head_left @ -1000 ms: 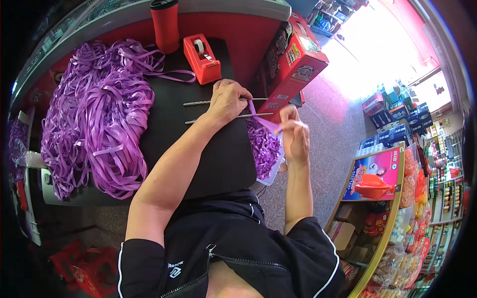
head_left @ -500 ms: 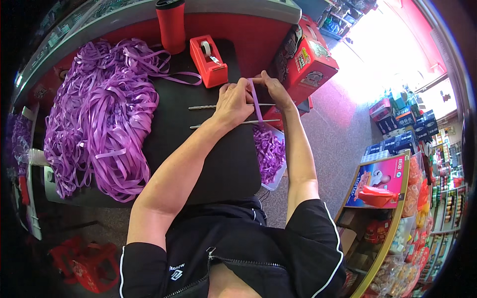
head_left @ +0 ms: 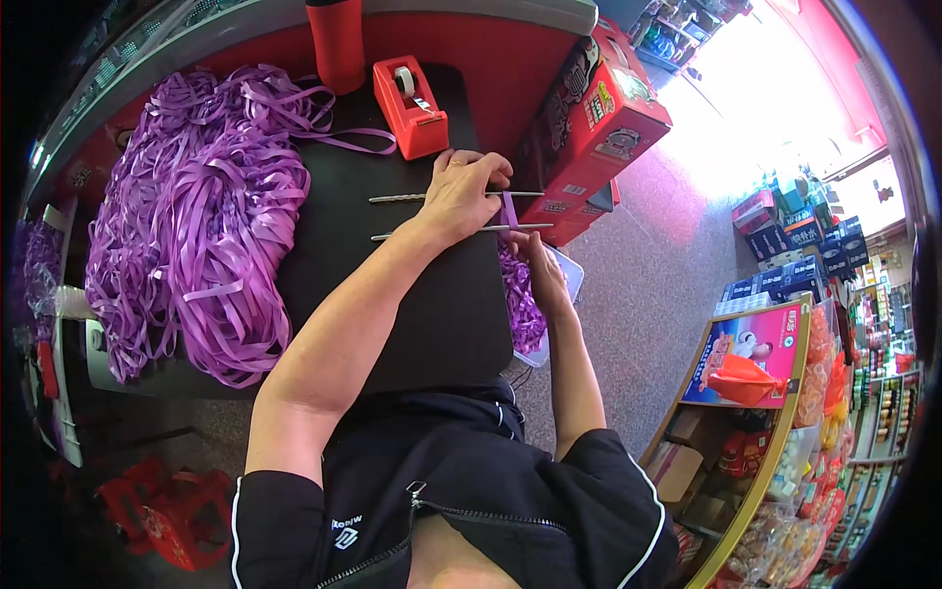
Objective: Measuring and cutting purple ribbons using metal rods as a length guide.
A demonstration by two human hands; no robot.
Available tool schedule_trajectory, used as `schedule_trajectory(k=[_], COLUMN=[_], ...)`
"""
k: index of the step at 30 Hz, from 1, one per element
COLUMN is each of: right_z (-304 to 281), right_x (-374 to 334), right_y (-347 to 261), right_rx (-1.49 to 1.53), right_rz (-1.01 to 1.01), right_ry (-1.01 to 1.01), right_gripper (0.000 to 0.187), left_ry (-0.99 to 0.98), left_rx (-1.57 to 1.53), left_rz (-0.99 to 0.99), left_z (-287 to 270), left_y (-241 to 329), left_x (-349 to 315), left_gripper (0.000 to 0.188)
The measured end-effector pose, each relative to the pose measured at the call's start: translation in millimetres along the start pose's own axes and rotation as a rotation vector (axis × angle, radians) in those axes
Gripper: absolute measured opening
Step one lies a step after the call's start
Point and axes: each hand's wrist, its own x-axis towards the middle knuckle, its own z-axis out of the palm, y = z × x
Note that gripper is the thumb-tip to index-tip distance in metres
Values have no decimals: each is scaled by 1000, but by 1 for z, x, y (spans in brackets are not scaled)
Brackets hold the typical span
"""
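Note:
Two thin metal rods, an upper one (head_left: 397, 198) and a lower one (head_left: 432, 233), jut sideways past the right edge of a black table. A narrow purple ribbon (head_left: 508, 210) spans them near their right ends. My left hand (head_left: 463, 193) is bent over the upper rod, fingers curled and closed at the ribbon's top. My right hand (head_left: 542, 272) is at the lower rod, its fingertips closed together by the ribbon; the exact pinch is partly hidden. Below, a translucent tub (head_left: 567, 282) holds a mass of crinkled purple ribbon (head_left: 522, 304).
A big heap of loose purple ribbon (head_left: 211, 216) covers the table's left side. A red tape dispenser (head_left: 412, 113) and a red tumbler (head_left: 337, 44) stand at the back. Red cartons (head_left: 599, 118) rise right of the table. A display shelf (head_left: 746, 363) stands farther right.
My right hand has come down from above the upper rod to the lower rod, bringing the ribbon across. My left hand stays near the upper rod, with its fingers shifted slightly.

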Motion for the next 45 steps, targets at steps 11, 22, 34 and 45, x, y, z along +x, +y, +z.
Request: schedule_trajectory(k=[11,22,34,45], right_z=[-9,-40,-41,-2], right_x=[-24,0,3,-30], right_y=[-66,-108,-92,-84], right_rx=[366,591,561,771], right_rz=[112,627,683,532], right_ry=[-78,-441,-382,-84], right_gripper=[41,49,43,30], left_ry=[-83,-61,-348,-337], left_rx=[-21,-673,-1623,-1889], left_rz=[37,-525,-897,-751], left_z=[0,-32,-24,-7], left_y=[-2,67,67,68], left_x=[4,-39,-38,-56], left_gripper=[33,26,57,73])
